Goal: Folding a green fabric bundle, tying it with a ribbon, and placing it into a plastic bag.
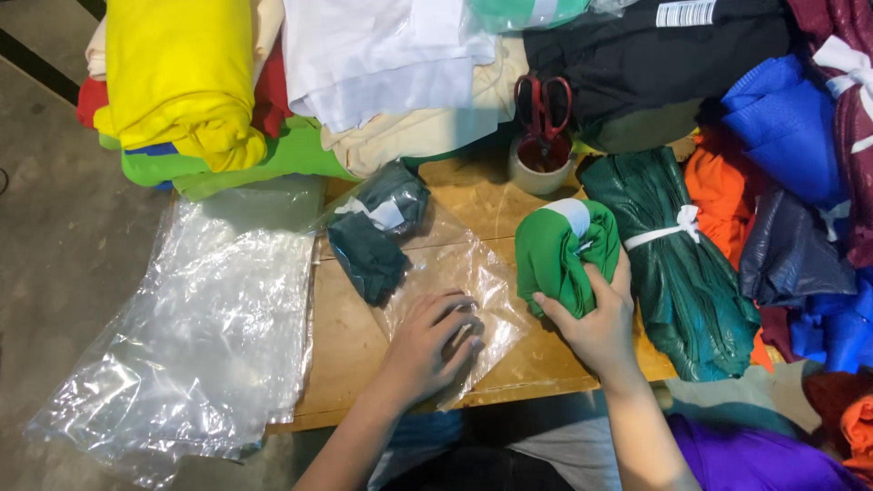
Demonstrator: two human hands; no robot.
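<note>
I am pressing my left hand [427, 350] flat and open on a clear plastic bag [455, 273] on the wooden table [341, 345] while my right hand [596, 323] is gripping a rolled green cloth [559, 255] at its twelve o'clock, above grey concrete floor [55, 227].

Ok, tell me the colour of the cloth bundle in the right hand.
Bright green cloth bundle, white patch on top; head view.

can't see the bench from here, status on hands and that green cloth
Left hand flat on clear bag, open. Right hand gripping rolled green cloth. Dark bagged cloth lies at bag's far end; tied green bundle just right.
</note>
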